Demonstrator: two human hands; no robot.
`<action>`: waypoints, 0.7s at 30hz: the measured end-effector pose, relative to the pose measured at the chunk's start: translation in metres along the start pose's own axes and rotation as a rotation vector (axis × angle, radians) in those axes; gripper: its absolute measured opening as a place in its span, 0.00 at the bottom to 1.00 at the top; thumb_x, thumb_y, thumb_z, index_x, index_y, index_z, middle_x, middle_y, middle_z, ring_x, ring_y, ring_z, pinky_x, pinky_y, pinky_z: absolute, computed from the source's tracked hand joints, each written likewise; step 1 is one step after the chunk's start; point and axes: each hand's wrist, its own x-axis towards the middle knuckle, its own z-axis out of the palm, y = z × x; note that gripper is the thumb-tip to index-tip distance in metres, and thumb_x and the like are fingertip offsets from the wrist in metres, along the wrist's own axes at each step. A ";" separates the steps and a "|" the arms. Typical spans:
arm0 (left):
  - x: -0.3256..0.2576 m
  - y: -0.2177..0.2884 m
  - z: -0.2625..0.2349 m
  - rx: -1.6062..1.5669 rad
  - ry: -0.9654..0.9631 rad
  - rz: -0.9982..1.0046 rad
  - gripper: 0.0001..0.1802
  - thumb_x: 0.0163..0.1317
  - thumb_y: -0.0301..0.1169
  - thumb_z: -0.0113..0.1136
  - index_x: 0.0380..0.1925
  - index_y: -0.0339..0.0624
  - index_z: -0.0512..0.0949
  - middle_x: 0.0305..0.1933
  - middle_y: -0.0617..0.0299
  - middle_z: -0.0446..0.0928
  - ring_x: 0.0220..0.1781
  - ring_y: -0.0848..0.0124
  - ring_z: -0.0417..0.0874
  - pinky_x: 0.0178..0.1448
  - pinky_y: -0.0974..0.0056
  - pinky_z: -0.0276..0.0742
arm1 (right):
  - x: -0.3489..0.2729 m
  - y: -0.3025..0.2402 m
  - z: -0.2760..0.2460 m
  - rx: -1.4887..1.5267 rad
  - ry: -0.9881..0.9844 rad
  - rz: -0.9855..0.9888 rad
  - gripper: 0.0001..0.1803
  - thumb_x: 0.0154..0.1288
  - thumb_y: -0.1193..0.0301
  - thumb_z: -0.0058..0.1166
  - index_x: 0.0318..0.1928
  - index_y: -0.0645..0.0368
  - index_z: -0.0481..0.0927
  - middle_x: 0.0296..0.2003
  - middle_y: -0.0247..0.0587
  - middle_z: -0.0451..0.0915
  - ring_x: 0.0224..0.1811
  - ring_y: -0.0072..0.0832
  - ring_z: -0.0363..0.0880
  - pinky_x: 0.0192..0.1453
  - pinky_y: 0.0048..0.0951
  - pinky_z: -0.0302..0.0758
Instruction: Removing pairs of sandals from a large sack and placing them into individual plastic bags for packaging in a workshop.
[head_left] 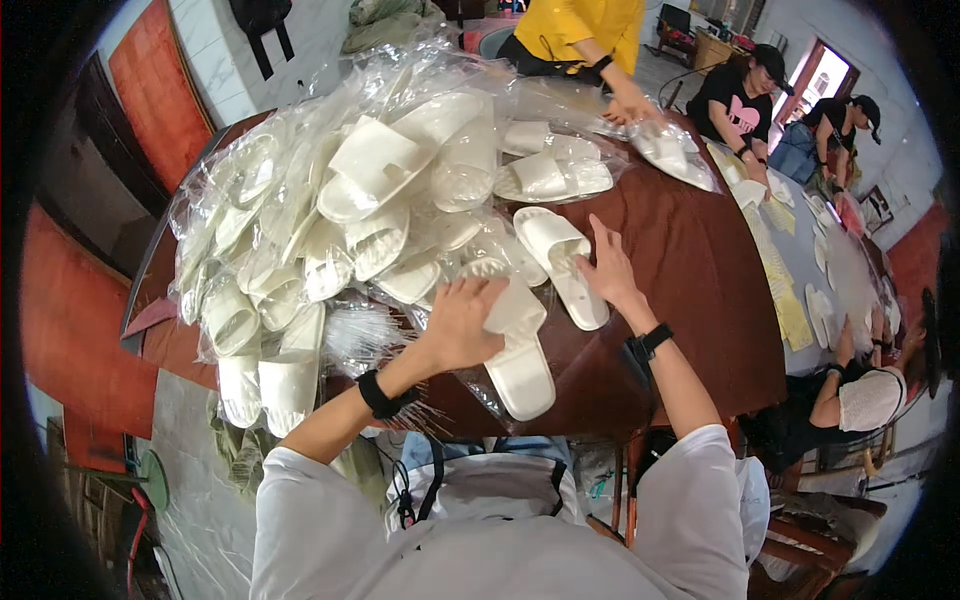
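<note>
Two loose white slippers lie in front of me on the dark brown tabletop (700,300). My left hand (462,325) is closed at the left side of the nearer slipper (522,365), thumb and fingers at its strap. The farther slipper (562,265) slants beside it, toe end away from me. Against that slipper's right edge is my right hand (608,268), fingers apart and thumb at the strap. Clear plastic bags lie under and around the left hand, next to a large heap of bagged white slippers (375,165).
Beyond the heap, a person in a yellow top (590,35) reaches to a bagged slipper pair (675,155). Another bagged pair (555,178) lies nearer. Several people work at a grey table (800,330) on the right. Clear plastic film (360,335) lies by my left forearm.
</note>
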 end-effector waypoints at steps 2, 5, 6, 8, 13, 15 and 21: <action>-0.018 -0.003 0.010 -0.167 -0.060 0.026 0.39 0.44 0.35 0.63 0.59 0.39 0.64 0.55 0.43 0.68 0.56 0.47 0.69 0.61 0.51 0.62 | 0.005 0.003 0.005 -0.022 -0.064 -0.008 0.31 0.59 0.68 0.52 0.63 0.55 0.60 0.52 0.61 0.69 0.50 0.54 0.72 0.54 0.44 0.71; -0.038 -0.003 0.020 -0.187 -0.013 0.046 0.39 0.46 0.35 0.63 0.60 0.39 0.62 0.56 0.43 0.68 0.56 0.47 0.69 0.61 0.51 0.63 | 0.003 0.003 0.013 -0.008 -0.042 -0.008 0.20 0.60 0.71 0.47 0.55 0.54 0.71 0.43 0.53 0.77 0.47 0.50 0.75 0.50 0.45 0.72; -0.043 -0.003 0.020 -0.229 0.002 0.044 0.40 0.46 0.35 0.64 0.61 0.40 0.61 0.55 0.44 0.68 0.58 0.48 0.69 0.62 0.51 0.62 | 0.000 0.003 0.007 -0.030 -0.036 0.004 0.18 0.60 0.72 0.47 0.52 0.55 0.72 0.43 0.53 0.77 0.46 0.50 0.76 0.49 0.45 0.72; -0.052 -0.004 0.023 -0.264 -0.005 0.044 0.41 0.45 0.35 0.65 0.61 0.39 0.61 0.56 0.44 0.67 0.57 0.47 0.68 0.62 0.52 0.62 | -0.010 -0.004 -0.002 -0.082 0.005 0.010 0.14 0.59 0.74 0.48 0.47 0.56 0.74 0.42 0.51 0.77 0.43 0.50 0.77 0.46 0.45 0.73; -0.065 0.006 0.024 -0.367 0.013 0.095 0.41 0.44 0.34 0.65 0.61 0.39 0.61 0.56 0.44 0.67 0.56 0.46 0.67 0.62 0.53 0.62 | -0.065 -0.002 -0.036 -0.069 0.057 0.039 0.16 0.56 0.75 0.50 0.47 0.58 0.74 0.41 0.51 0.77 0.41 0.50 0.77 0.44 0.43 0.74; -0.068 0.009 0.021 -0.464 -0.047 0.078 0.39 0.46 0.30 0.64 0.61 0.39 0.62 0.60 0.46 0.66 0.61 0.48 0.65 0.66 0.53 0.58 | -0.093 -0.003 -0.048 0.006 0.068 0.107 0.16 0.56 0.75 0.51 0.47 0.60 0.74 0.41 0.52 0.77 0.41 0.50 0.77 0.45 0.42 0.73; -0.063 0.008 0.027 -0.474 -0.099 0.092 0.39 0.45 0.28 0.63 0.61 0.36 0.61 0.60 0.45 0.65 0.63 0.48 0.64 0.67 0.56 0.58 | -0.156 0.011 -0.053 0.049 0.073 0.198 0.17 0.56 0.76 0.50 0.47 0.63 0.73 0.42 0.53 0.77 0.43 0.48 0.77 0.47 0.40 0.73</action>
